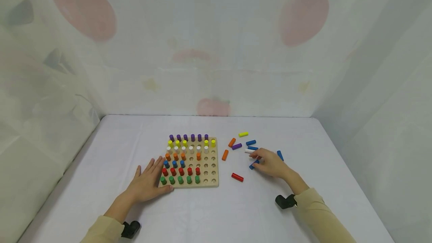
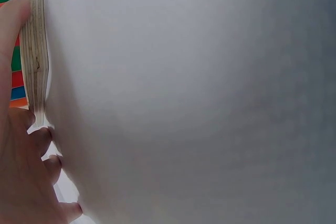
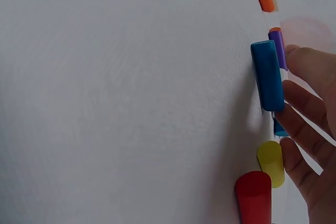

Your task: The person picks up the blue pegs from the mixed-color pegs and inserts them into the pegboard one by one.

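A wooden pegboard [image 1: 212,162] carries rows of purple, yellow, white, orange, blue, red and green pegs. My left hand [image 1: 146,185] rests at the board's left side, fingers stretched along it and thumb at the near left corner. In the left wrist view the thumb [image 2: 18,11] touches the board's edge [image 2: 38,51]. My right hand [image 1: 271,163] reaches over loose pegs, fingers and thumb spread apart. Closest to its fingertips is a blue peg [image 3: 266,77] on the table, with a fingertip right at one end. A white peg [image 1: 249,150] lies just beyond the fingers.
Between board and right hand lie orange [image 1: 225,155], purple [image 1: 237,146] and red [image 1: 237,177] pegs. A yellow peg [image 1: 243,134] lies farther back, and another blue peg [image 1: 280,155] to the right. In the right wrist view, yellow [image 3: 271,163] and red [image 3: 254,198] pegs lie below the fingers.
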Demonstrator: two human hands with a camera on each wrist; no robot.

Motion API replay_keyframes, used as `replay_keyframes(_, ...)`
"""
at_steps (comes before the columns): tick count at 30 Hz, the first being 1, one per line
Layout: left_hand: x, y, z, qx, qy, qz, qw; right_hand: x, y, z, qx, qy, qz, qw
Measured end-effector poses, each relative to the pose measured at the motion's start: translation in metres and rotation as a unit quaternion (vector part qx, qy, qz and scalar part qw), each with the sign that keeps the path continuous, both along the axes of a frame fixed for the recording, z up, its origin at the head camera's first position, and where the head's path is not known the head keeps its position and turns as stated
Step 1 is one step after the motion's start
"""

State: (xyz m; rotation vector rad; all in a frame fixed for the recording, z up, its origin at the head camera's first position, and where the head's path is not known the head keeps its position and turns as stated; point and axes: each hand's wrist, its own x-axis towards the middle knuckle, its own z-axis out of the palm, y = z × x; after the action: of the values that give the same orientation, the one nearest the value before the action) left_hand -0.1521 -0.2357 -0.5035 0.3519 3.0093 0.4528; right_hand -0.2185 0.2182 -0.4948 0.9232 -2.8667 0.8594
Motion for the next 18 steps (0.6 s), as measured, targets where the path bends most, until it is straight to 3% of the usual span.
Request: replay_keyframes(18,-0.0005,-0.0017,-0.0024,0.002,0.001,0.0,1.0,0.0015,-0.0034,-0.0001,0.059,-0.006,-0.014,0.998)
